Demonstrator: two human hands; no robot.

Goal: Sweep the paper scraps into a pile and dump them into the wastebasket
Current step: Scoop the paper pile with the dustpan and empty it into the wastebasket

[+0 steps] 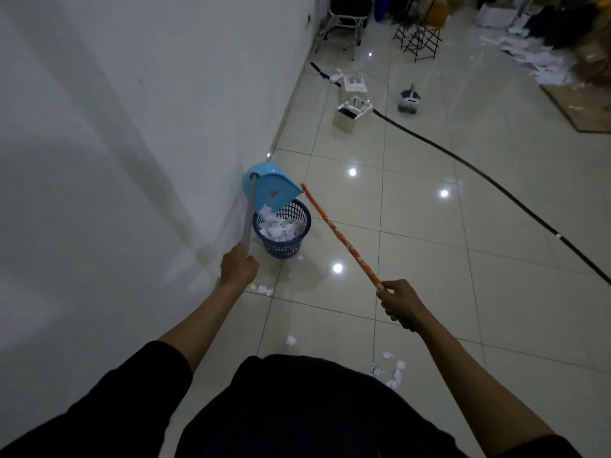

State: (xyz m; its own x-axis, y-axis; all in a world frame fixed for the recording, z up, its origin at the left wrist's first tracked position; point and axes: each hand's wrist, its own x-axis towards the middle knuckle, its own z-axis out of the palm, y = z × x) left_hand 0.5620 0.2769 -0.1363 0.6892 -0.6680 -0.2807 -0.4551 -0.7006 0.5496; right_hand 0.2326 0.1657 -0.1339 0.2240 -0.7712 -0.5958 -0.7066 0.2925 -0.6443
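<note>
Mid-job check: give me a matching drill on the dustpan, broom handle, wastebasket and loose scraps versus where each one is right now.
1 dustpan
2 broom handle
3 wastebasket
4 loose scraps

A on the floor tiles by the person's feet
B held in right hand
C tipped over the basket, held by left hand
D standing by the wall, holding paper

Pairs: 1-C, 2-B, 3-D, 4-A

I log, along the white wall (115,127): glossy cream floor tiles (429,259); a black cable (496,183) running across them; two white boxes (352,112) by the wall; a black-seated metal chair (348,14); black wire racks (418,38); flattened brown cardboard (582,110).
</note>
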